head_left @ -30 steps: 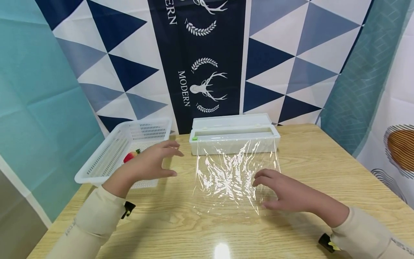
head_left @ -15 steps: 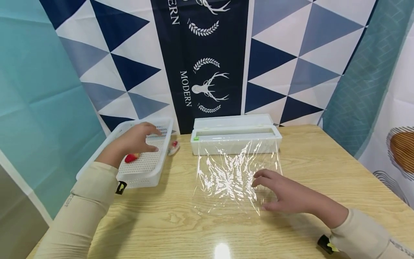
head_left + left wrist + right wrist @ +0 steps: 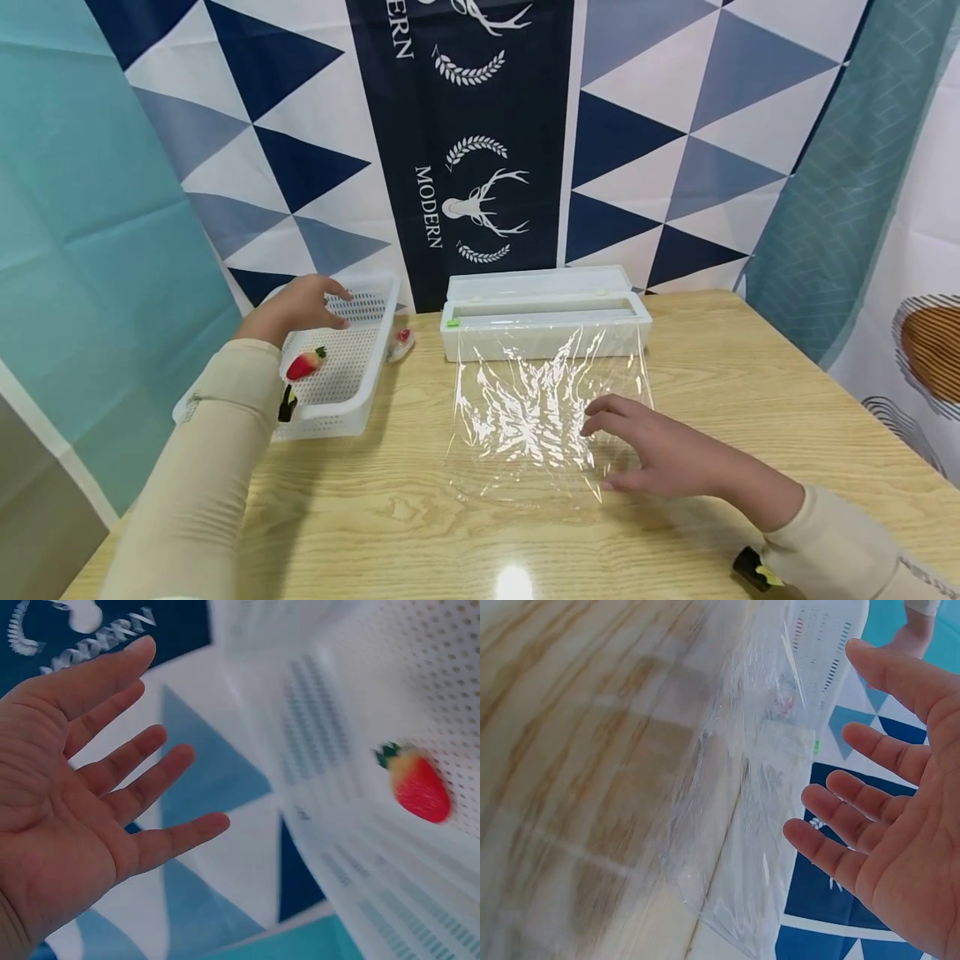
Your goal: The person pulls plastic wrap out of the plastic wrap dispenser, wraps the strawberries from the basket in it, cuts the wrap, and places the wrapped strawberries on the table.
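Note:
My left hand hovers over the white perforated basket, its fingers spread with nothing in them. Inside that basket lies a red strawberry with a green leafy top; the left wrist view shows the strawberry apart from the hand. A sheet of clear plastic wrap is drawn out over the table from a white wrap dispenser box whose lid stands up. Near the right side of the sheet my right hand is held with loosely bent fingers, gripping nothing.
Between basket and dispenser sits a small clear-wrapped item with red in it, its kind unclear. A green slider marks the dispenser's left end. Patterned cloth hangs behind the wooden table.
My left hand has moved left and away from me, from beside the basket to above it, uncovering the small wrapped item and the strawberry. My right hand stays nearly still.

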A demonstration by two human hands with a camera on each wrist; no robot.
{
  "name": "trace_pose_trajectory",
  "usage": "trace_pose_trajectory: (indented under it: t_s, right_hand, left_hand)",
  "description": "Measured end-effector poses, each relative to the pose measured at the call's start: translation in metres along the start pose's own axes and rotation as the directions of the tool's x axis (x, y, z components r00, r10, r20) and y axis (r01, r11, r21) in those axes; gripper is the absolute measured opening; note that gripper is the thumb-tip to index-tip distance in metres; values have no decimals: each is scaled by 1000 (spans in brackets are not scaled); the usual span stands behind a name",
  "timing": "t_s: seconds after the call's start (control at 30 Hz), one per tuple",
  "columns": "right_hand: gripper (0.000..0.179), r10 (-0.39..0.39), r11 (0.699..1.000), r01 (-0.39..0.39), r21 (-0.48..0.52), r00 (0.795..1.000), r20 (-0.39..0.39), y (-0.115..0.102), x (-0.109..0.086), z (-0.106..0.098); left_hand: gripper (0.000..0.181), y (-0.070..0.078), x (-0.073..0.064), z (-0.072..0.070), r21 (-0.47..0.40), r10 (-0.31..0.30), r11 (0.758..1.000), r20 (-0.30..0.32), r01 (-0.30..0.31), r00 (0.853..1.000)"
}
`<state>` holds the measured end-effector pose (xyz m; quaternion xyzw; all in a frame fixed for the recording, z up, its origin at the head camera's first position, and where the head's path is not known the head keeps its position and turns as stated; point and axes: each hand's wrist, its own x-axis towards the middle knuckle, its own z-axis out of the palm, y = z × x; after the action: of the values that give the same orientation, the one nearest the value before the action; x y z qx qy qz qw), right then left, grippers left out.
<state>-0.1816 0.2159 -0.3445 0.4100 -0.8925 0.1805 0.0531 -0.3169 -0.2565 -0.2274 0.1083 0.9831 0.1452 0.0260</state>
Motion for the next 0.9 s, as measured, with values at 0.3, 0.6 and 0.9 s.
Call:
trace_pose_trajectory:
  t_s: [0.3,0.6,0.9]
  right_hand:
    - [48,1,1000,-1,16,1000,4,0,2,4]
    - [46,-10,1000,10,-1,1000,-7,1,-2,0]
    - [45,-74,997,73,-30,997,-39,2,-1,-2]
  left_hand:
    - [53,-44,18,12,-142,-197,969,40,201,980]
    - [53,-80,25,52,-298,-351,890,40,346,936]
    - [79,-86,20,63,-210,-408,863,249,460,879]
